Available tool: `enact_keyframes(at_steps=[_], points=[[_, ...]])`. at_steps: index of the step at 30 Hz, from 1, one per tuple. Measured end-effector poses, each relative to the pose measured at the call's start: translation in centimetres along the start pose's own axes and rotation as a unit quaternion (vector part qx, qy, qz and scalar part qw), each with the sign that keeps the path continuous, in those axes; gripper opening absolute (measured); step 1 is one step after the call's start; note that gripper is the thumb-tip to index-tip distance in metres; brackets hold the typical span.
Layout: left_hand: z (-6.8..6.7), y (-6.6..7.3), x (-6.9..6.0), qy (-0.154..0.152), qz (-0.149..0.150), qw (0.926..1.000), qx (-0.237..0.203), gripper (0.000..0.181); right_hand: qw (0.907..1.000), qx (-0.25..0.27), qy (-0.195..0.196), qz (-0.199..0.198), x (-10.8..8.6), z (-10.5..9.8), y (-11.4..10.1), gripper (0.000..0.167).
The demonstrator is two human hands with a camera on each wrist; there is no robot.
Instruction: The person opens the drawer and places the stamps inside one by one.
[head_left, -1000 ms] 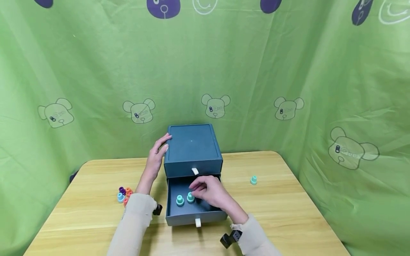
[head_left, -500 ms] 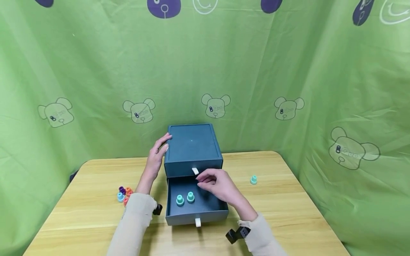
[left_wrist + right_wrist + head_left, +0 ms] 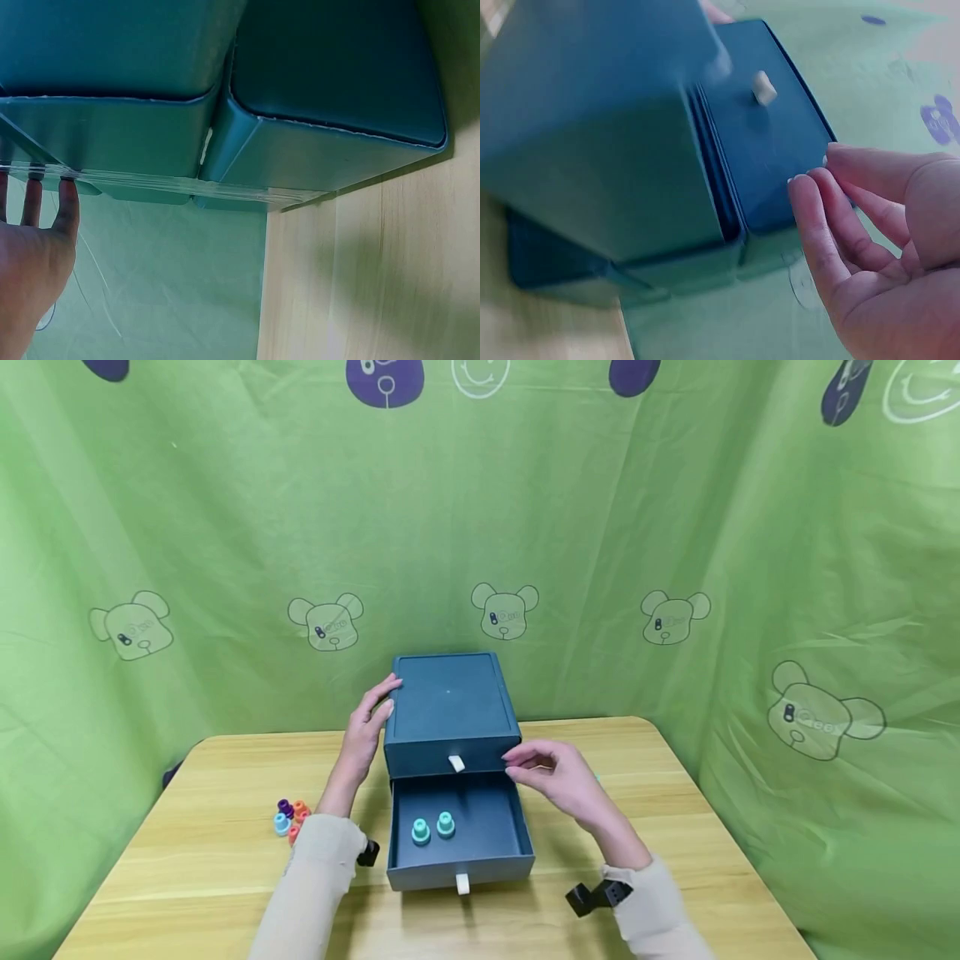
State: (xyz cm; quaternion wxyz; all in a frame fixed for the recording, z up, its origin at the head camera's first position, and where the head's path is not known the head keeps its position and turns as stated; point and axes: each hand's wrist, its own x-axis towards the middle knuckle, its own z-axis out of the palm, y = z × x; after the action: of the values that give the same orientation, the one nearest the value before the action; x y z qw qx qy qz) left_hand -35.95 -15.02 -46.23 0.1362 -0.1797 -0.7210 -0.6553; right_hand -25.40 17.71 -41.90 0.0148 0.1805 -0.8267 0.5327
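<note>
A dark blue drawer cabinet [image 3: 453, 697] stands on the table, its upper drawer front [image 3: 427, 758] closed and its lower drawer [image 3: 491, 867] pulled out. Two teal stacking pegs, a left one [image 3: 421, 832] and a right one [image 3: 446, 824], stand upright in that drawer's left half. My left hand [image 3: 365, 731] rests on the cabinet's left side, fingers extended; in the left wrist view those fingertips [image 3: 67, 187] touch the wall. Beside the cabinet's front right corner hovers my right hand [image 3: 558, 777], loosely bent and holding nothing. The right wrist view shows its fingertips [image 3: 801, 187] apart from the cabinet.
A small cluster of pegs lies left of my left forearm, including a purple peg [image 3: 285, 808], a light blue peg [image 3: 281, 823] and orange ones. Right of the cabinet, a teal peg [image 3: 597, 777] is mostly hidden behind my right hand. A green curtain [image 3: 570, 527] surrounds the wooden table [image 3: 187, 877].
My right hand has moved out of the lower drawer, up and to the right, away from the right teal peg. Both pegs stay in place, and my left hand has not moved.
</note>
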Motion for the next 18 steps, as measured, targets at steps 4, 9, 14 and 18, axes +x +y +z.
enact_keyframes(at_steps=[4,9,14,18], points=[[-0.1,-0.1,0.1,-0.003,-0.005,1.0,-0.004,0.043,0.9997,0.006,0.023,0.011,-0.2,-1.8,0.5,0.024],[0.0,0.2,0.1,-0.008,-0.009,0.9999,-0.009,0.044,0.9983,-0.004,0.057,0.015,-0.3,-3.8,1.5,0.025],[0.0,0.2,0.0,-0.007,-0.003,1.0,-0.003,0.042,0.9964,0.005,0.082,0.02,-0.3,-5.3,3.2,0.029],[-0.1,0.1,-0.1,-0.004,0.003,1.0,0.003,0.041,0.9946,0.022,0.096,0.031,-0.4,-6.0,4.7,0.034]])
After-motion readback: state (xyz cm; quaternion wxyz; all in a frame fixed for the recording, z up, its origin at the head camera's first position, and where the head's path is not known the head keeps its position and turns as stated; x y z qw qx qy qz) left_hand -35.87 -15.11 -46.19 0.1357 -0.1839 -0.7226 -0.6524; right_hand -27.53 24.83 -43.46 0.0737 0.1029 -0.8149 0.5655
